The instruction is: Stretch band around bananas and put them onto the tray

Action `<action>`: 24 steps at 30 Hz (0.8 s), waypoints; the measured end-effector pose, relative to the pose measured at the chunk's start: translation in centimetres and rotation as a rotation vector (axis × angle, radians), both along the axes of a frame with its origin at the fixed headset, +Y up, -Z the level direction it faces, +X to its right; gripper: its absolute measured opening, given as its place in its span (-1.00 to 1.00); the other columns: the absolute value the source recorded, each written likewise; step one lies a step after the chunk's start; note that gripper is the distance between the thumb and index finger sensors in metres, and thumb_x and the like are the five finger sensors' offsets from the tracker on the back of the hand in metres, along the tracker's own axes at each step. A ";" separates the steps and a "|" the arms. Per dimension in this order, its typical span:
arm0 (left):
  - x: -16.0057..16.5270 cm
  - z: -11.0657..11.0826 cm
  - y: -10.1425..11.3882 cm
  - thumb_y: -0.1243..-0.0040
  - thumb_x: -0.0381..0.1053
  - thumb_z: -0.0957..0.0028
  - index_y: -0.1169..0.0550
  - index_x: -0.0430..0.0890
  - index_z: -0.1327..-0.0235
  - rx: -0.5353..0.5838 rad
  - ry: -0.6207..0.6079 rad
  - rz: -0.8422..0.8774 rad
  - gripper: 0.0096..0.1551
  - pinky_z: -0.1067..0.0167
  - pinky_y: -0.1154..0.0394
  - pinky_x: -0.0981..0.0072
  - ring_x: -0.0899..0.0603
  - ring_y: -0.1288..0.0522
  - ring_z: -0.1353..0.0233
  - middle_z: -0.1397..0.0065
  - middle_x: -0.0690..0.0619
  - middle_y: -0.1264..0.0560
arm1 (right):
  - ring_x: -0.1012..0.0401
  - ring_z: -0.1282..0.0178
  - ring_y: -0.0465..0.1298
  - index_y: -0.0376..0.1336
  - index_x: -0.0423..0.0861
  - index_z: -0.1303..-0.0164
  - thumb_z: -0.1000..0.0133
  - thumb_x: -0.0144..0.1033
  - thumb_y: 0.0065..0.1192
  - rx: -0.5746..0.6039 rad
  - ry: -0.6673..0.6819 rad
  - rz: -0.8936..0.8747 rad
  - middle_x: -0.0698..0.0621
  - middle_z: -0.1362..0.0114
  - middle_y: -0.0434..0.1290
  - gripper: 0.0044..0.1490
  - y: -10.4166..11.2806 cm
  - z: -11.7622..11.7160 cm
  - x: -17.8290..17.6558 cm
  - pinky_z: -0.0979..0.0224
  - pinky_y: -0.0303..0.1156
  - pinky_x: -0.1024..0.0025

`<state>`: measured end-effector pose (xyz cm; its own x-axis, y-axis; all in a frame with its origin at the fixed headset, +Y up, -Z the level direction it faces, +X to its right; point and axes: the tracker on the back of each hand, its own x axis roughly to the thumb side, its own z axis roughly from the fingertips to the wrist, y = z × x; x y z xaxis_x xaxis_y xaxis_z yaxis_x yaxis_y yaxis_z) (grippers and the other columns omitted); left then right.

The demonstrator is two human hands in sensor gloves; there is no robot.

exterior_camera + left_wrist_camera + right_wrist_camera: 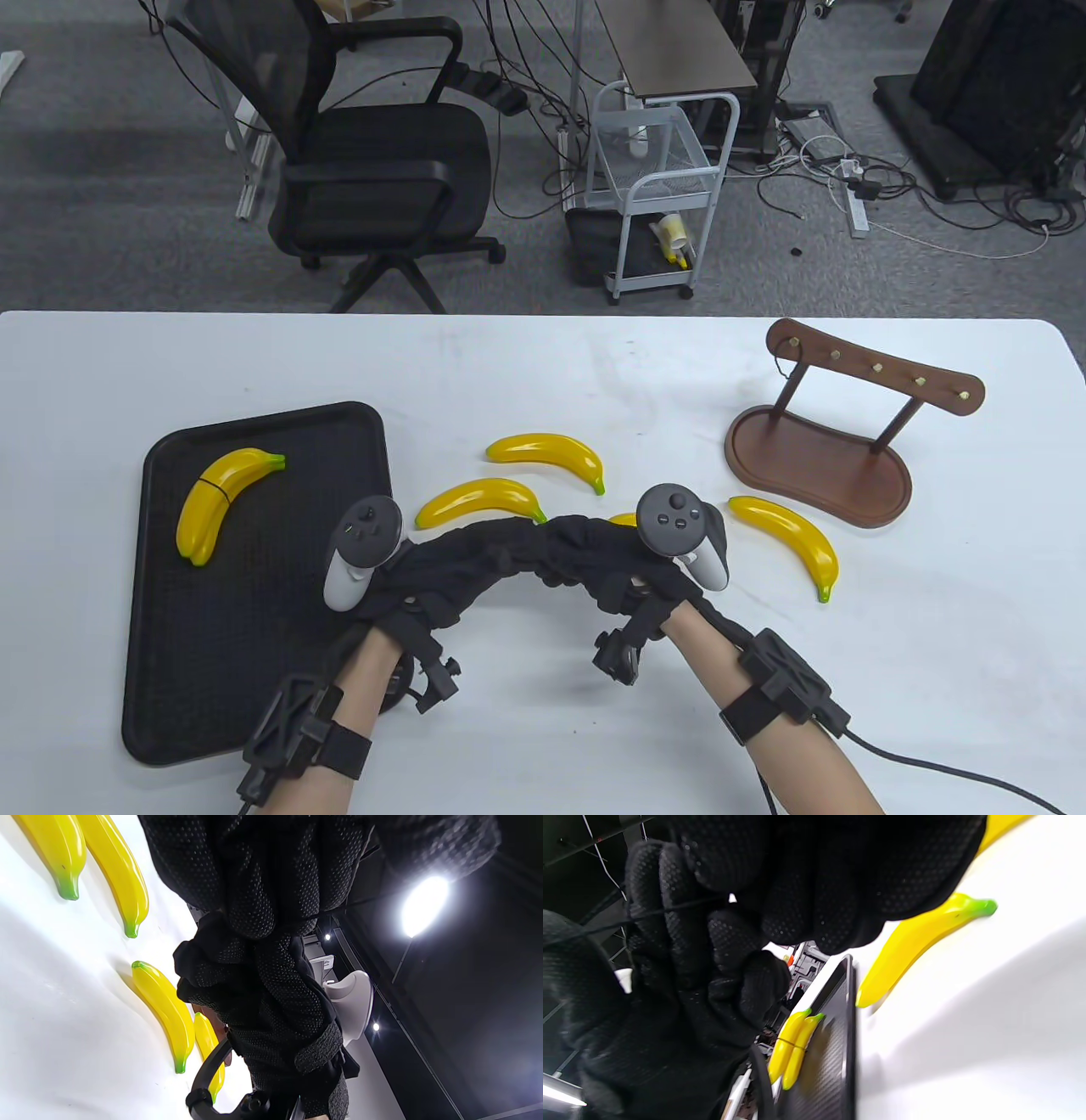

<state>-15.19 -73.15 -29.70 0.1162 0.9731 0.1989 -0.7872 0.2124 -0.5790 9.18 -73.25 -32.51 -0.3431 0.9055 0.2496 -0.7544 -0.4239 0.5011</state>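
Note:
On the black tray (254,594) at the left lies a pair of bananas (222,501) bound by a thin band. My left hand (496,548) and right hand (585,548) meet fingertip to fingertip above the table's middle. A thin black band (348,903) runs taut across the curled gloved fingers, and shows again as a black band (670,909) in the right wrist view. Loose bananas lie just beyond the hands: one banana (479,501), another banana (547,454), and a third banana (624,519) mostly hidden behind my right hand. A further banana (785,539) lies to the right.
A wooden hook stand (819,458) sits on the table at the right rear. Beyond the table's far edge are an office chair (373,170) and a white wire trolley (653,187). A cable (933,764) trails from my right wrist.

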 end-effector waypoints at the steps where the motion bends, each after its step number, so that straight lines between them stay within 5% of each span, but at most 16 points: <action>1: 0.0 0.0 0.1 0.00 0.37 -0.06 -0.43 0.05 -0.51 0.007 -0.001 -0.003 -0.23 -0.46 -0.42 -0.05 -0.12 -0.55 -0.47 -0.53 0.09 -0.52 | 0.00 -0.12 0.62 0.36 -0.14 -0.30 -0.22 -0.24 0.14 -0.010 0.013 -0.020 -0.07 -0.22 0.57 -0.52 0.0 0.0 0.0 -0.15 0.52 0.02; 24: -0.3 0.2 1.0 -0.03 0.37 -0.06 -0.39 -0.03 -0.53 0.100 0.057 -0.154 -0.17 -0.49 -0.42 -0.02 -0.16 -0.54 -0.52 -0.54 0.02 -0.51 | -0.04 -0.20 0.59 0.32 -0.15 -0.38 -0.24 -0.17 0.18 0.050 -0.033 0.033 -0.10 -0.31 0.54 -0.46 0.5 -0.5 1.2 -0.20 0.50 -0.01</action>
